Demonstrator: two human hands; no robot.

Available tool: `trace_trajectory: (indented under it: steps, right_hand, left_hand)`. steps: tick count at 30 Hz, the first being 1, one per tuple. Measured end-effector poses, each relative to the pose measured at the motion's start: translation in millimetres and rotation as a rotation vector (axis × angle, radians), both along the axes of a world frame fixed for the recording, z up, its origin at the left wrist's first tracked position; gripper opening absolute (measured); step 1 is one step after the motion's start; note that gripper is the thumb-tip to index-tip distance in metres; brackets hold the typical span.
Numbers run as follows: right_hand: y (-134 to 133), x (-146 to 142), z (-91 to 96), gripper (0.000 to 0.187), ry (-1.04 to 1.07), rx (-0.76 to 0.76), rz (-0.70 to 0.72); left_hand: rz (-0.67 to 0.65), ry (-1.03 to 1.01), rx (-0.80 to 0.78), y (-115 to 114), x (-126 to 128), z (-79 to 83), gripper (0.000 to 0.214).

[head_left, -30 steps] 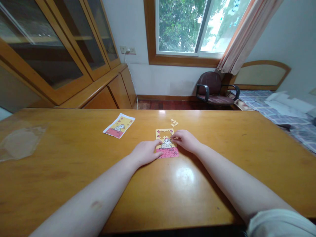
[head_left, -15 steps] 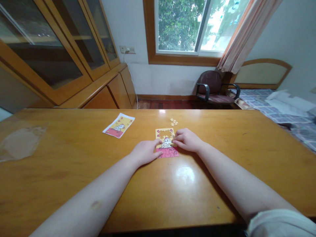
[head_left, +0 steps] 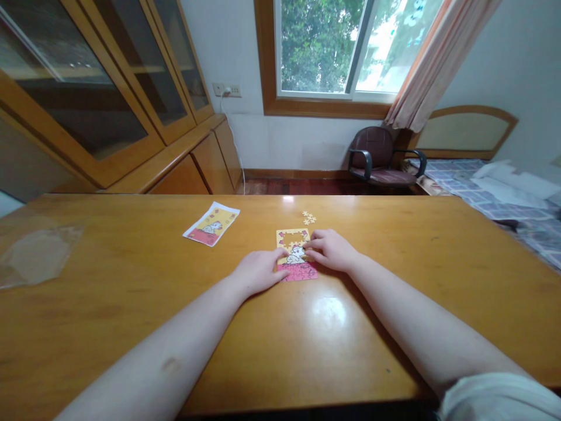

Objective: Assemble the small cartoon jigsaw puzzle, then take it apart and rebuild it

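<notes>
Glossy wooden table (head_left: 272, 339) up front, light glare on top. Left: wood cabinet (head_left: 162, 137), glass doors. Pale wall (head_left: 280, 140) behind, socket (head_left: 227, 90) with white cord (head_left: 234, 134). Wood-framed window (head_left: 362, 47), daylight, green foliage (head_left: 322, 47) outside; pink curtain (head_left: 442, 67) at right side. Dark reddish floor (head_left: 289, 186), maroon armchair (head_left: 374, 149), bed with checked cover (head_left: 460, 178) far right.

room between card (head_left: 211, 224) and puzzle (head_left: 300, 271), loose pieces (head_left: 311, 220) obstructing beyond

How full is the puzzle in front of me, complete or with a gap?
Not complete: the puzzle has a brown, piece-free opening toward its far end, and loose pieces lie beyond it.
</notes>
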State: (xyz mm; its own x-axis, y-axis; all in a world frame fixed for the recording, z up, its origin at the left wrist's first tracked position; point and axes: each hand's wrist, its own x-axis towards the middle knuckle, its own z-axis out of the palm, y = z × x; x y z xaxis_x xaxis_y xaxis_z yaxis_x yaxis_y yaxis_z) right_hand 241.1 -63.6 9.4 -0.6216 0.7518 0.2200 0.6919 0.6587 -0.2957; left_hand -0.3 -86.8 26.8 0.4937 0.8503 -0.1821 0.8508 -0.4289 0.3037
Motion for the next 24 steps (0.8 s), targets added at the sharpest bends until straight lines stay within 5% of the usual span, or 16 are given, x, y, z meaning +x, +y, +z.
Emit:
trace_trajectory:
  steps: [24]
  right_hand:
    - [-1.1,-2.9,2.9,0.035,-0.047,-0.033,-0.047]
  left_hand:
    - [0.009,0.006,-0.011,-1.0,1.6,2.9,0.046]
